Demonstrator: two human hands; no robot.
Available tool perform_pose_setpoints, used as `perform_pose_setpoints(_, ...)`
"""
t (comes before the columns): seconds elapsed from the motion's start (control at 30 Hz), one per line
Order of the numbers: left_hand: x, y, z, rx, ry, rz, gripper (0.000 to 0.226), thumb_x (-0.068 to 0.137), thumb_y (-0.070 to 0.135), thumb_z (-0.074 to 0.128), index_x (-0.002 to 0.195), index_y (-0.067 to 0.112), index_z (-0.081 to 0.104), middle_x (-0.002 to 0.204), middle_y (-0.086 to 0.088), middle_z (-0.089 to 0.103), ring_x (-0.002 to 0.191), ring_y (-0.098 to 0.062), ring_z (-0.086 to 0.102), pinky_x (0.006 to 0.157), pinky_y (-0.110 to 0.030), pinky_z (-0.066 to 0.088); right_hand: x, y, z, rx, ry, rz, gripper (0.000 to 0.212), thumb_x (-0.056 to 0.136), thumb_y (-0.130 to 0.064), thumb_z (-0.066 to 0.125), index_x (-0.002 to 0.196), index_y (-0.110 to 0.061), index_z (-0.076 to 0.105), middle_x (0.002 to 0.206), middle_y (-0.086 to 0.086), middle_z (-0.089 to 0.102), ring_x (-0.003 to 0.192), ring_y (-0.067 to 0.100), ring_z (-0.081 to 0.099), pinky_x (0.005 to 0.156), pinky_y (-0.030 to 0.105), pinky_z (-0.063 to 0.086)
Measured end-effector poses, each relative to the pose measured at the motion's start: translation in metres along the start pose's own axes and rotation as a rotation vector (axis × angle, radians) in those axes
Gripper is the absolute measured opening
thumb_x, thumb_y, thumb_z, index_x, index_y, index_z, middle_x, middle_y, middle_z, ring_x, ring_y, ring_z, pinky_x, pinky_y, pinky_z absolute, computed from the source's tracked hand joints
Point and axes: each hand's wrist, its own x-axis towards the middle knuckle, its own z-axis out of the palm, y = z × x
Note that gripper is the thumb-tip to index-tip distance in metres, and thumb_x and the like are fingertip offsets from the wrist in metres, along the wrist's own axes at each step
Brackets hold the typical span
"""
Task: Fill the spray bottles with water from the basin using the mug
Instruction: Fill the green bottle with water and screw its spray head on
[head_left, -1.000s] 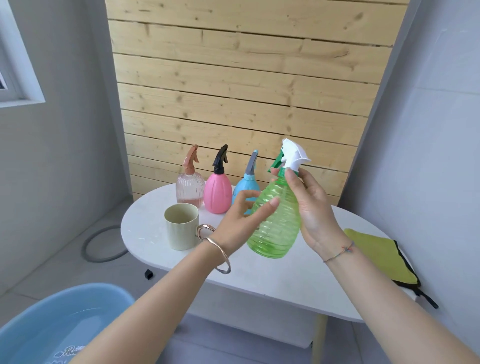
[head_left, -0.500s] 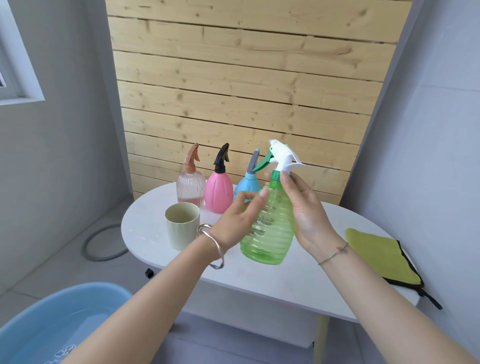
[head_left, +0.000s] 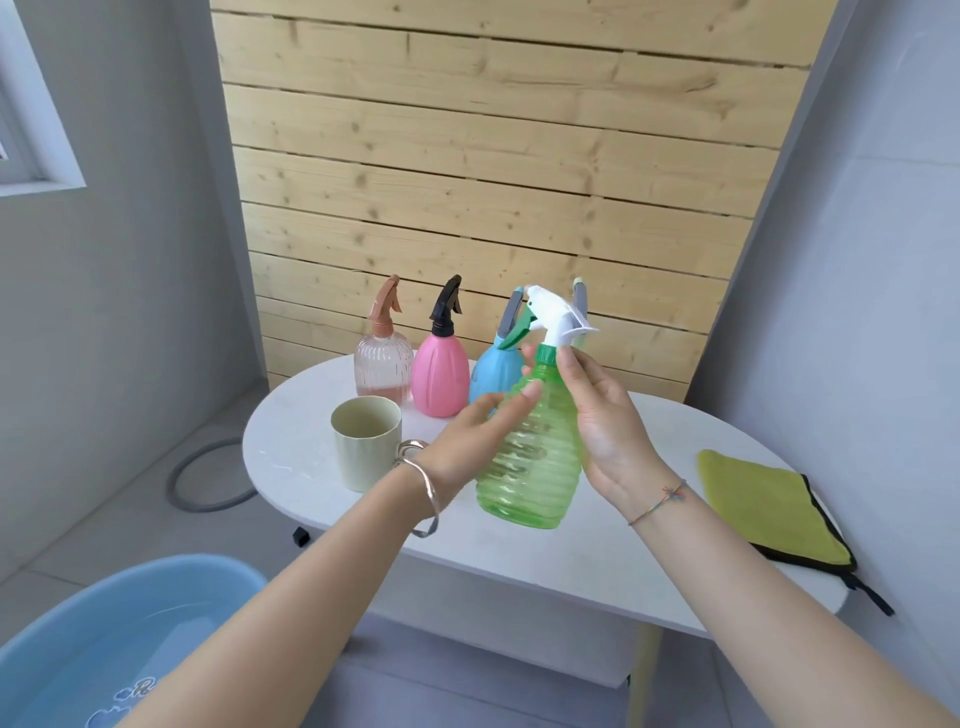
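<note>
Home utility corner (tiled floor (head_left: 104, 519), pine-plank wall (head_left: 493, 182), basin (head_left: 78, 649))

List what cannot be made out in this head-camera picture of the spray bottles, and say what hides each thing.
- Head view: the blue bottle is largely covered by the green bottle and left hand.
- A further bottle behind shows only its grey trigger; the green bottle's spray head covers the rest.
- The basin is cut off by the bottom-left edge.
- Whether the green collar is loosened: too small; the right hand covers the neck.
</note>
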Motion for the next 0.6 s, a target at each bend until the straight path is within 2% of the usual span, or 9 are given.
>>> perform_pose_setpoints(0.07,0.001,-0.003,-0.003,-0.159,-0.115,-0.084,0.054,0.087,0.057,0.056,0.128,0.021,0.057,0.121,0.002,0.067,0.112,-0.016,0.064,0.099,-0.035,0.05,0.003,-0.002,0.0,0.016,-0.009,-0.003,0.043,0.088,-0.035,0.057,0.117,-0.004,0.063,0.103,0.006,0.071,0.086,0.014,0.069,0.07,0.027,0.055)
perform_pose_setpoints(0.13,0.001,-0.009,-0.007,-0.188,-0.164,-0.138,0.05,0.089,0.053,0.057,0.125,0.019,0.06,0.119,-0.001,0.067,0.11,-0.019,0.064,0.1,-0.036,0.049,0.01,-0.009,-0.002,0.03,0.028,-0.064,0.036,0.083,-0.036,0.059,0.109,-0.011,0.063,0.105,0.004,0.07,0.092,0.011,0.067,0.073,0.025,0.053)
perform_pose_setpoints(0.23,0.003,-0.021,-0.013,-0.026,-0.179,-0.165,0.084,0.069,0.074,0.065,0.136,0.025,0.052,0.137,0.006,0.056,0.129,-0.014,0.051,0.114,-0.041,0.033,0.026,-0.032,-0.009,0.062,0.086,-0.192,0.039,0.07,-0.04,0.066,0.102,-0.017,0.062,0.102,0.003,0.067,0.094,0.012,0.064,0.085,0.025,0.048)
perform_pose_setpoints(0.27,0.002,-0.021,-0.013,0.024,-0.174,-0.168,0.088,0.067,0.077,0.064,0.138,0.027,0.05,0.139,0.011,0.053,0.132,-0.01,0.046,0.117,-0.04,0.028,0.032,-0.041,-0.013,0.081,0.098,-0.224,0.035,0.073,-0.038,0.066,0.101,-0.017,0.062,0.097,0.001,0.068,0.091,0.011,0.064,0.084,0.024,0.049)
perform_pose_setpoints(0.33,0.002,-0.027,-0.016,0.051,-0.133,-0.164,0.074,0.076,0.069,0.059,0.137,0.027,0.048,0.134,0.018,0.05,0.131,-0.004,0.041,0.118,-0.033,0.023,0.044,-0.06,-0.023,0.087,0.102,-0.279,0.023,0.081,-0.034,0.064,0.098,-0.019,0.062,0.091,-0.005,0.07,0.088,0.009,0.065,0.082,0.021,0.05)
perform_pose_setpoints(0.37,0.002,-0.029,-0.017,0.036,-0.128,-0.173,0.069,0.079,0.066,0.057,0.136,0.027,0.049,0.131,0.018,0.051,0.13,-0.003,0.041,0.118,-0.031,0.022,0.048,-0.07,-0.027,0.067,0.099,-0.307,0.024,0.079,-0.037,0.065,0.096,-0.02,0.063,0.091,-0.006,0.071,0.087,0.009,0.066,0.082,0.021,0.049)
perform_pose_setpoints(0.47,0.005,-0.035,-0.017,-0.025,-0.116,-0.167,0.073,0.071,0.072,0.063,0.127,0.027,0.056,0.132,0.014,0.057,0.13,-0.007,0.047,0.117,-0.037,0.027,0.058,-0.084,-0.038,-0.057,0.104,-0.354,0.04,0.065,-0.045,0.07,0.096,-0.021,0.065,0.09,-0.005,0.069,0.08,0.007,0.065,0.079,0.019,0.049)
perform_pose_setpoints(0.53,0.005,-0.033,-0.016,-0.063,-0.091,-0.162,0.055,0.076,0.067,0.062,0.118,0.032,0.056,0.125,0.018,0.058,0.127,-0.005,0.047,0.117,-0.037,0.028,0.062,-0.071,-0.046,-0.189,0.096,-0.328,0.031,0.075,-0.037,0.069,0.099,-0.019,0.065,0.086,-0.007,0.069,0.073,0.005,0.062,0.076,0.017,0.049)
perform_pose_setpoints(0.6,0.004,-0.034,-0.017,-0.083,-0.058,-0.135,0.056,0.074,0.066,0.065,0.117,0.031,0.058,0.121,0.019,0.06,0.125,-0.004,0.049,0.117,-0.036,0.029,0.062,-0.043,-0.057,-0.336,0.08,-0.245,0.016,0.085,-0.024,0.067,0.1,-0.019,0.067,0.08,-0.014,0.07,0.069,0.0,0.06,0.074,0.014,0.048)
